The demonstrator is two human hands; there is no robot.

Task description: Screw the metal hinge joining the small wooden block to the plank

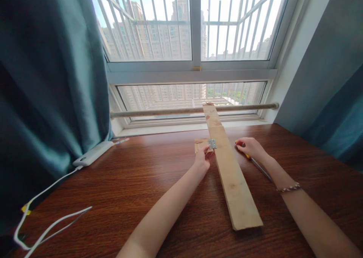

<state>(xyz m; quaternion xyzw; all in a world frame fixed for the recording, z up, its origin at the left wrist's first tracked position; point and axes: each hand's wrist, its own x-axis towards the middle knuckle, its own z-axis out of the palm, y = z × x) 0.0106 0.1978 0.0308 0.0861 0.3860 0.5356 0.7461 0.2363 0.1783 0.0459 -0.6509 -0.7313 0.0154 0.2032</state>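
Observation:
A long pale wooden plank [229, 171] lies lengthwise over the table, its far end by the window rail. Against its left edge is a small wooden piece [199, 144]. A metal hinge [212, 144] lies flat across the joint between the two. My left hand [203, 158] grips the small piece, thumb on top at the hinge's near left corner, the other fingers partly hidden. To the right of the plank, my right hand [249, 147] is closed around the yellow handle of a screwdriver [261, 169]. Its metal shaft points back toward me under the wrist.
The brown wood-grain table [141, 175] reaches the window sill. A rail [170, 111] crosses in front of the window. At the left, a white power strip [93, 153] lies beside the dark curtain [51, 61], with a white cable [47, 188] trailing toward me.

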